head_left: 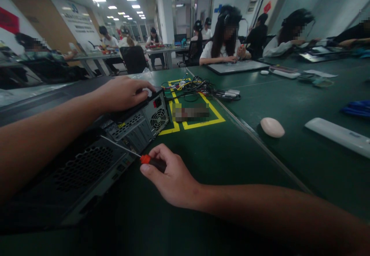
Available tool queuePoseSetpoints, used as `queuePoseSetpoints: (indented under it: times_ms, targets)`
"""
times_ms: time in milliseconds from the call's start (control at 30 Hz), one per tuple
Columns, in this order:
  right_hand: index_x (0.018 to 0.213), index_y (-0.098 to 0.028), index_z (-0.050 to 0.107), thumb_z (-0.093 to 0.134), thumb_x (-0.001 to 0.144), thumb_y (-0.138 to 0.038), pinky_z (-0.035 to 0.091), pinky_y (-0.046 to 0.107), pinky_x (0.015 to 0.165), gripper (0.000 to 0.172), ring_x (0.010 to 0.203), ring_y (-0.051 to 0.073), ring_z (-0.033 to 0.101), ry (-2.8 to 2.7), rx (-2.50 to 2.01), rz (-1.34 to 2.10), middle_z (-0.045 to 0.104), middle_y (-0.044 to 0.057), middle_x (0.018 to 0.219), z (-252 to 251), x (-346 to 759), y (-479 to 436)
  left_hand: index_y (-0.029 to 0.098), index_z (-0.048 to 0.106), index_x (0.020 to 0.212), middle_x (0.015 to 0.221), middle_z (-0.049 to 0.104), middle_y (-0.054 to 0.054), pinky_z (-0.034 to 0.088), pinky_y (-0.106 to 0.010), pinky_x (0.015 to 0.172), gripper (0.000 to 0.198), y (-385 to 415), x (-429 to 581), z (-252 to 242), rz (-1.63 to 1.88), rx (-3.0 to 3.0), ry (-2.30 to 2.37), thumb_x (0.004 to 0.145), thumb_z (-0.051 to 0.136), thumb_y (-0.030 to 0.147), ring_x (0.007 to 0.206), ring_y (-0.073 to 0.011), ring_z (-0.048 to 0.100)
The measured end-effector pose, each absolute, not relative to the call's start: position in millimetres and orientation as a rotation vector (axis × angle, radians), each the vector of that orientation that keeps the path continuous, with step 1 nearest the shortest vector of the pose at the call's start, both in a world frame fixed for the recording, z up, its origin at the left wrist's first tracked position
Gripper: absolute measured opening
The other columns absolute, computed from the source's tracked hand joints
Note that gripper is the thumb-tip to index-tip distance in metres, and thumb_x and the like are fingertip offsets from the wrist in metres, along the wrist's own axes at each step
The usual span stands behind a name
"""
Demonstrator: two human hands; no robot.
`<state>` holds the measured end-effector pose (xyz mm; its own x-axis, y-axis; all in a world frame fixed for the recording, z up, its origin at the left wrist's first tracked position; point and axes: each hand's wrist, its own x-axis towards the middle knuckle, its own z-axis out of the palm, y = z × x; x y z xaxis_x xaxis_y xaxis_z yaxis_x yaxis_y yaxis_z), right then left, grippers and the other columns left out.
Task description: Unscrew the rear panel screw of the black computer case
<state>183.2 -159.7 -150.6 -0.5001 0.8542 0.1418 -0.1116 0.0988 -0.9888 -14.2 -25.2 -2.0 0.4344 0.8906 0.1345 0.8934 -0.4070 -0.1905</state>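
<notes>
A black desktop computer case (pixel 133 134) lies on the green table at the left, its rear panel with fan grille and slots facing right. My left hand (pixel 125 92) rests across the top of the case, its fingers bent at the edge near the fan corner. In my right hand (pixel 173 175) is a screwdriver (pixel 145 159) with a red and black handle, gripped between thumb and fingers. Its thin shaft points up and left in front of the rear panel. Whether the tip touches the case, I cannot tell.
Beyond the case lies a tangle of cables (pixel 199 86) by yellow tape (pixel 204 125) and a blurred-out item (pixel 190 112). To the right are a pale computer mouse (pixel 272 127), a long white object (pixel 337 132) and blue cable (pixel 358 108). A person (pixel 224 40) works across the table.
</notes>
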Motion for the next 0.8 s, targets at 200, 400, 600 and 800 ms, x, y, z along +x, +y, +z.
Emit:
queuePoseSetpoints:
  times_ms: [200, 400, 600, 800]
  targets:
    - [0.098, -0.022, 0.061, 0.076, 0.098, -0.034, 0.044, 0.03, 0.07, 0.019, 0.076, 0.015, 0.057, -1.573, -0.76, 1.522, 0.061, -0.003, 0.086, -151.5, 182.1, -159.1, 0.019, 0.074, 0.147, 0.085, 0.068, -0.007, 0.043, -0.039, 0.089, 0.056, -22.1, -16.2, -4.1, -0.026, -2.442, -1.582, 0.108, 0.039, 0.039, 0.072, -0.0204, 0.051]
    - [0.098, -0.022, 0.063, 0.072, 0.102, -0.038, 0.044, 0.03, 0.07, 0.019, 0.076, 0.015, 0.057, -1.599, -0.777, 1.488, 0.062, -0.003, 0.086, -152.0, 181.7, -159.8, 0.019, 0.075, 0.146, 0.091, 0.071, -0.01, 0.043, -0.04, 0.09, 0.059, -19.9, -18.9, -5.4, -0.04, -2.452, -1.54, 0.107, 0.037, 0.041, 0.075, -0.0223, 0.054]
    - [0.096, -0.021, 0.066, 0.063, 0.108, -0.042, 0.042, 0.031, 0.071, 0.025, 0.075, 0.015, 0.055, -1.668, -0.765, 1.425, 0.059, -0.003, 0.081, -153.1, 182.3, -157.6, 0.018, 0.075, 0.146, 0.096, 0.074, -0.011, 0.044, -0.04, 0.091, 0.061, -18.5, -18.9, -5.6, -0.018, -2.435, -1.546, 0.106, 0.036, 0.041, 0.076, -0.0233, 0.057]
    - [0.108, -0.022, 0.064, 0.074, 0.1, -0.043, 0.046, 0.033, 0.075, 0.024, 0.081, 0.017, 0.06, -1.63, -0.804, 1.449, 0.064, -0.002, 0.09, -148.8, 183.5, -158.9, 0.019, 0.074, 0.147, 0.09, 0.074, -0.01, 0.045, -0.041, 0.091, 0.061, -20.7, -15.9, -4.2, 0.009, -2.421, -1.557, 0.106, 0.035, 0.041, 0.076, -0.0232, 0.058]
